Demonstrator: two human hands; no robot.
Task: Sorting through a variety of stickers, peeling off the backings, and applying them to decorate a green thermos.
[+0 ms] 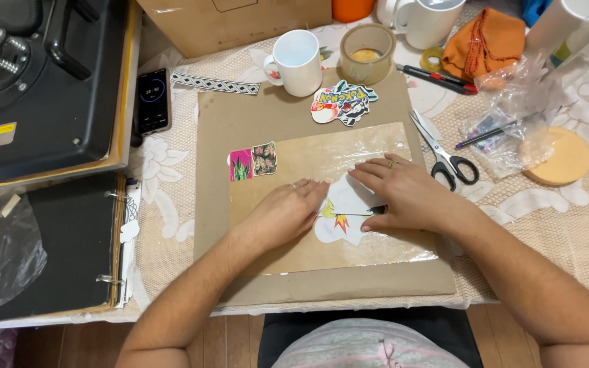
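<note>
Pressing flat on white paper cutout lying on clear film sheet, atop brown cardboard. Left hand resting palm down, fingers together, touching cutout's left edge. Right hand lying nearer, fingers slightly spread, covering its right side. Cutout's long axis running near to far between hands. Scissors lying just right; white mug standing beyond.

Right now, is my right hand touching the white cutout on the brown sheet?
Touching. The head view shows the right hand lying flat on the white cutout, its fingers covering the upper edge with no gap.
</note>
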